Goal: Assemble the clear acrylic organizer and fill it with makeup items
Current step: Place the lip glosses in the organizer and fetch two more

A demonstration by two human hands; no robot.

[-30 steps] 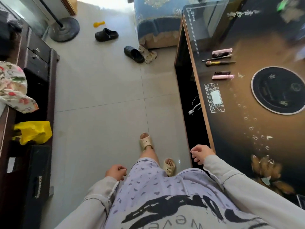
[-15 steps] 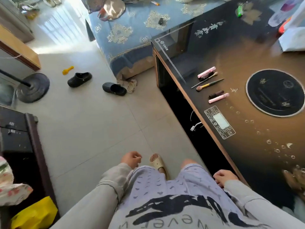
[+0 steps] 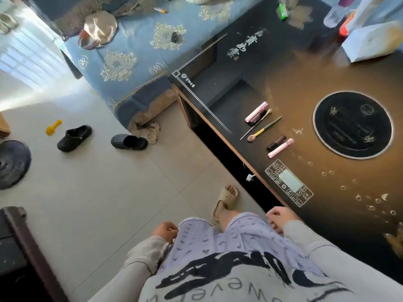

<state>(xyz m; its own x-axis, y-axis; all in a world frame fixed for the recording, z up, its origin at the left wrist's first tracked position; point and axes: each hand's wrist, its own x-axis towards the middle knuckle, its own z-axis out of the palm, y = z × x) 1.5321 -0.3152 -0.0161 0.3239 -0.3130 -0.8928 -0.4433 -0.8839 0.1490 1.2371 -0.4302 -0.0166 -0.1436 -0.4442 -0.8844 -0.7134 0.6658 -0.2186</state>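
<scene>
Little has changed; both hands stay by the thighs. The left hand (image 3: 165, 232) and right hand (image 3: 278, 216) hang loosely curled, seemingly empty. The makeup items (image 3: 266, 128) lie well ahead on the table (image 3: 283, 88).

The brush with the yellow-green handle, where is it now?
Head view, right of centre: the yellow-green brush lies on the dark table, between the thin brush and the brown tube.

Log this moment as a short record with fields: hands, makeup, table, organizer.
left hand: loosely curled, holds nothing, beside the thigh
right hand: loosely curled, holds nothing, by the table edge
makeup: far pink tube, thin brush, yellow-handled brush, dark tube, near pink tube, all lying on the table
table: dark, glossy, with round hob
organizer: not in view
</scene>
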